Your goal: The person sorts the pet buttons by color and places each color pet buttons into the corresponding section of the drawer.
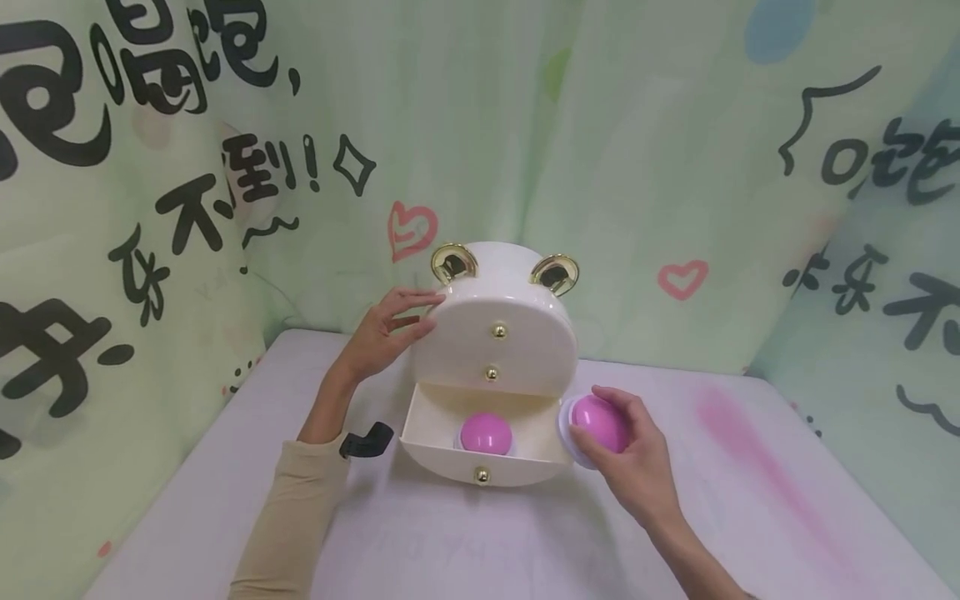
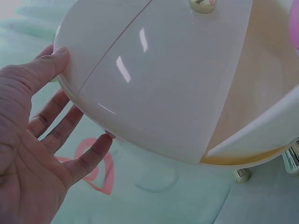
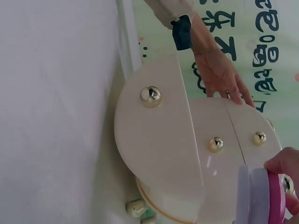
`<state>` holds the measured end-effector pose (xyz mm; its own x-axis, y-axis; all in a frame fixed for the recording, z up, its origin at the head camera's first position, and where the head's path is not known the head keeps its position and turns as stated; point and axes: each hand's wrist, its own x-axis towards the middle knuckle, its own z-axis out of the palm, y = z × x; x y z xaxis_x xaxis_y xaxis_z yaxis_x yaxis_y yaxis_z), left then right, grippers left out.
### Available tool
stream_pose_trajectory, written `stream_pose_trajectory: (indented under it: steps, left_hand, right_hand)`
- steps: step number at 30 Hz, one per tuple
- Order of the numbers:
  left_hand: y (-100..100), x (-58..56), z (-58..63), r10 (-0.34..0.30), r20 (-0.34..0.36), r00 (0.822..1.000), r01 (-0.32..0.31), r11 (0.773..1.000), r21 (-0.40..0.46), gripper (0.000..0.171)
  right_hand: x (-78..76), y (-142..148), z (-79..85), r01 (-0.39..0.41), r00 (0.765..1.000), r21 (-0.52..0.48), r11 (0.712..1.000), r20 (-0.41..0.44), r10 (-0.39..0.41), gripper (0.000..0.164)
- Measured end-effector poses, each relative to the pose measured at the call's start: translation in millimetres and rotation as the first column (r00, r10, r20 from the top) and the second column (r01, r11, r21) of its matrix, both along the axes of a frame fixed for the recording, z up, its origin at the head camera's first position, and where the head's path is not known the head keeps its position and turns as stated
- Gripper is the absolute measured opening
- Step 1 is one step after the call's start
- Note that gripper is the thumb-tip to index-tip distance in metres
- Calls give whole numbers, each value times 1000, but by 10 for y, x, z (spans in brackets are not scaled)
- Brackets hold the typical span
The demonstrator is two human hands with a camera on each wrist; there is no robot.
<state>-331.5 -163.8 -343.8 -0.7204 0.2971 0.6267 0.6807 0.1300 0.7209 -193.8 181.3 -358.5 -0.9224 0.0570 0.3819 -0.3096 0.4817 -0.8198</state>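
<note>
A white rounded storage box (image 1: pixel 457 354) with gold knobs and gold ear-like rings stands on the table, its bottom drawer (image 1: pixel 442 465) pulled out. In that drawer lies a round container with a glossy pink domed top (image 1: pixel 486 433) and a pale rim. My left hand (image 1: pixel 382 335) rests on the box's upper left side; in the left wrist view the thumb (image 2: pixel 53 65) touches the edge with the fingers spread below. Just right of the drawer, my right hand (image 1: pixel 637 458) pinches a second round pink-and-white container (image 1: pixel 602 423) by its edges. Its far side is partly hidden.
The white table (image 1: pixel 360 542) bears a pink smear on its right. Behind and beside it hang pale green sheets (image 1: pixel 615 167) with black lettering and red hearts. A black strap (image 1: pixel 367 440) sits at the left wrist.
</note>
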Motion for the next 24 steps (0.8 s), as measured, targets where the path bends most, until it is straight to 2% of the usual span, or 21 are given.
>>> stream_pose_trajectory:
  steps: [6, 12, 18, 24]
  left_hand:
    - [-11, -6, -7, 3, -1, 1000, -3, 1000, -3, 38]
    - [-3, -3, -8, -1, 9, 1000, 1, 1000, 2, 38]
    - [5, -6, 2, -8, 1, 1000, 8, 1000, 0, 38]
    - [-8, -17, -4, -4, -1, 1000, 4, 1000, -3, 38]
  right_hand:
    - [-64, -83, -37, -24, 997, 47, 999, -76, 28, 60]
    - [-114, -186, -77, -33, 985, 133, 991, -162, 54, 62]
    - [-158, -255, -112, -57, 975, 183, 981, -200, 94, 64]
    - [-222, -299, -154, -92, 948, 245, 965, -277, 160, 63]
